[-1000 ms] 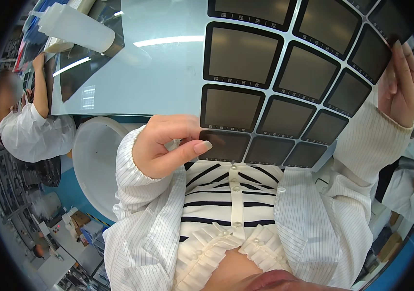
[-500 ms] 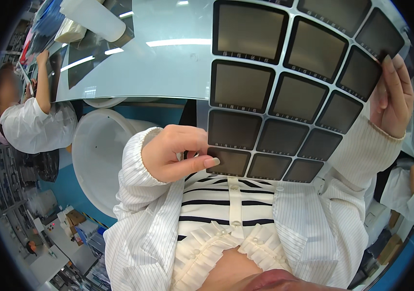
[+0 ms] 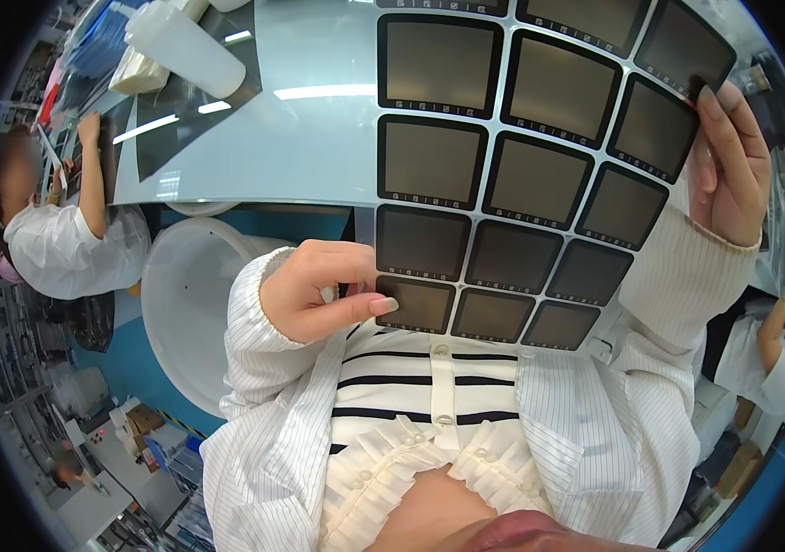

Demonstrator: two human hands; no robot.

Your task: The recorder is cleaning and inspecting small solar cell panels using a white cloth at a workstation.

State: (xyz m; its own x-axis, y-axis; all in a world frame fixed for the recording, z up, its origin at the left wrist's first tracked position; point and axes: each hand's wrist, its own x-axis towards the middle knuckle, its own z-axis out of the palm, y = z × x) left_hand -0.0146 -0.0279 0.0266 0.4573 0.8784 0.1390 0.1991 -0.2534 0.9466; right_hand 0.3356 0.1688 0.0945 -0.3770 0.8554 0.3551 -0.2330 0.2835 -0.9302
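A large clear sheet [image 3: 493, 124] printed with rows of dark, black-framed rectangular panels is held up in front of me, tilted over the table's near edge. My left hand [image 3: 328, 293] pinches its lower left edge, thumb on the face and fingers behind. At the upper right edge my right hand [image 3: 731, 166] grips it, thumb tip on the front and the other fingers partly hidden behind. The sheet's top runs out of the picture.
A glossy pale table [image 3: 309, 156] lies beyond, carrying a white squeeze bottle [image 3: 185, 51] on a dark sheet at left. A large white bin [image 3: 199, 313] stands below the edge. Co-workers in white sit at left [image 3: 75, 239] and right [image 3: 765, 359].
The sheet has shifted a little to the left, and both hands have moved with it, keeping their hold. The co-worker at the right has moved an arm.
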